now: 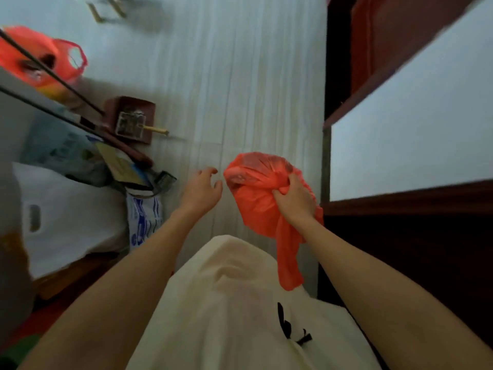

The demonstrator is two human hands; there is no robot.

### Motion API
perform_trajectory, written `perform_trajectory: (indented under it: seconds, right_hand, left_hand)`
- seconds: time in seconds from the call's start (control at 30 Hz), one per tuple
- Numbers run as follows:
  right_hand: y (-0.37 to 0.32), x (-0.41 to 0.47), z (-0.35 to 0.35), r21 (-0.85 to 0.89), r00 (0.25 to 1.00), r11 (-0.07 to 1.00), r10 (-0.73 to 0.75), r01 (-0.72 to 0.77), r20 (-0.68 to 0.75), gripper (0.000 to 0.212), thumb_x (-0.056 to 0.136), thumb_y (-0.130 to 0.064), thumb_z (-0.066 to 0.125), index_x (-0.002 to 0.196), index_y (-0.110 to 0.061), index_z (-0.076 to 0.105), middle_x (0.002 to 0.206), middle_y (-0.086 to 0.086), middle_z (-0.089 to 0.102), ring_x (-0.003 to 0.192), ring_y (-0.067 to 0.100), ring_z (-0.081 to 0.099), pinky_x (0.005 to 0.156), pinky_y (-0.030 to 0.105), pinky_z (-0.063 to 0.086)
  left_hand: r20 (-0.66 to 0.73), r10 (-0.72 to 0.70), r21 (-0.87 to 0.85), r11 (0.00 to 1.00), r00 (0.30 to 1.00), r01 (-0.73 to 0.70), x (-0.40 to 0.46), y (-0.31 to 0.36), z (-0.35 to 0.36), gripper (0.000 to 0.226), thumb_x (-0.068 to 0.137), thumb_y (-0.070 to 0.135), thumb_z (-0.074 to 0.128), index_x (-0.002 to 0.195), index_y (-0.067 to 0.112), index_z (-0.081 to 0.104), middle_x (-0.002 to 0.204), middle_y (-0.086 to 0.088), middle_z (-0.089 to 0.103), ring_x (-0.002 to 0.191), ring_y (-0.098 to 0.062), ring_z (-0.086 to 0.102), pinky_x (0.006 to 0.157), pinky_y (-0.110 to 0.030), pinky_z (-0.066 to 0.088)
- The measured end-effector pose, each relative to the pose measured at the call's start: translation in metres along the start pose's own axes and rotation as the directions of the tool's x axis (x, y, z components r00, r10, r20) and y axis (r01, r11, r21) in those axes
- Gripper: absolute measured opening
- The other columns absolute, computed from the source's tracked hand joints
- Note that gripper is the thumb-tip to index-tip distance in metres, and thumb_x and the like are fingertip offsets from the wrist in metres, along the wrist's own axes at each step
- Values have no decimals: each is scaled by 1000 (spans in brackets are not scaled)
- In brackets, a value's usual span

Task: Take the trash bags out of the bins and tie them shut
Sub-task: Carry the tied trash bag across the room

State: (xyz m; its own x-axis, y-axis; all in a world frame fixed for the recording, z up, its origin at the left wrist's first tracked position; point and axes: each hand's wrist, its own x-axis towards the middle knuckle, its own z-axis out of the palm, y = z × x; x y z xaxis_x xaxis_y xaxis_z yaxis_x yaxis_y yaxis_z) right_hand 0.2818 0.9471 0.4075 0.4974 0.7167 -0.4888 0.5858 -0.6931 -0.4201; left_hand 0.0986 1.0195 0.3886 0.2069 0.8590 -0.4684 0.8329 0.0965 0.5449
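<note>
My right hand [293, 200] grips the bunched neck of an orange trash bag [256, 182], held up over the pale floor. The bag's full bottom bulges away from me, and a loose strip of its plastic hangs down below my wrist. My left hand [201, 189] hovers just left of the bag with its fingers loosely curled, holding nothing and not touching the plastic. A second orange bag [50, 58] with open handles sits at the far left, with trash inside it.
A dark red dustpan [133, 118] with debris lies on the floor at the left, its long handles slanting across. White and printed bags [144, 217] are piled at the left. Dark wooden furniture [400, 204] borders the right side.
</note>
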Motion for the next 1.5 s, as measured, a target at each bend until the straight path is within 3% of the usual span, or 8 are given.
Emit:
perform_trajectory:
  seconds: [0.23, 0.4, 0.63, 0.8, 1.0, 1.2, 1.3, 1.5]
  right_hand:
    - [-190, 160, -15, -14, 976, 976, -215, 215, 15, 52, 83, -30, 56, 131, -16, 40, 118, 15, 62, 113, 36, 54, 92, 41, 43]
    - [-354, 290, -13, -67, 974, 972, -223, 226, 51, 51, 82, -34, 57, 128, -17, 41, 119, 15, 63, 112, 37, 56, 94, 43, 45]
    - [-572, 438, -7, -100, 940, 938, -319, 331, 121, 46, 83, -34, 55, 122, -13, 44, 121, 13, 61, 113, 36, 55, 95, 43, 45]
    - [-747, 567, 27, -134, 890, 887, -415, 442, 187, 45, 83, -36, 54, 121, -14, 44, 123, 14, 59, 113, 37, 54, 93, 42, 44]
    - [-950, 660, 54, -196, 818, 810, -483, 553, 311, 48, 83, -36, 55, 124, -15, 43, 122, 16, 60, 114, 38, 54, 93, 43, 43]
    - [-1142, 706, 109, -135, 728, 755, -545, 642, 415, 43, 85, -32, 54, 123, -15, 43, 118, 7, 64, 113, 35, 55, 93, 41, 42]
    - [-1227, 727, 153, -123, 697, 727, -575, 676, 429, 42, 86, -32, 53, 124, -15, 43, 118, 6, 63, 113, 33, 54, 91, 38, 42]
    - [-1432, 765, 251, -112, 759, 781, -546, 614, 355, 46, 85, -31, 54, 127, -14, 42, 122, 13, 60, 114, 36, 54, 92, 38, 42]
  left_hand:
    - [-138, -92, -65, 994, 986, 84, 175, -1, -139, 42, 90, 20, 50, 129, 5, 47, 131, -20, 50, 123, -33, 46, 105, -39, 37]
    - [-160, -139, -137, 984, 977, 118, 332, -4, -256, 43, 89, 23, 49, 130, 9, 46, 131, -18, 50, 124, -33, 45, 105, -45, 37]
    - [-253, -248, -258, 949, 935, 182, 494, -19, -412, 42, 90, 21, 48, 130, 9, 45, 130, -19, 49, 120, -34, 49, 100, -40, 39]
    - [-329, -393, -366, 891, 859, 267, 646, -49, -527, 42, 91, 21, 47, 132, 10, 43, 133, -16, 46, 124, -32, 45, 102, -39, 35]
    - [-300, -597, -504, 762, 744, 408, 767, -93, -659, 42, 90, 18, 47, 131, 10, 44, 133, -16, 47, 124, -32, 45, 101, -37, 35]
    - [-329, -693, -572, 687, 641, 449, 850, -176, -783, 41, 90, 18, 47, 130, 10, 45, 133, -16, 48, 124, -31, 45, 102, -36, 34]
    - [-345, -686, -581, 692, 641, 428, 903, -229, -847, 41, 90, 18, 47, 130, 9, 45, 133, -17, 48, 119, -33, 51, 102, -35, 35]
    - [-359, -627, -528, 747, 691, 403, 1023, -362, -1023, 43, 90, 21, 47, 132, 12, 45, 135, -16, 47, 126, -31, 44, 103, -37, 35]
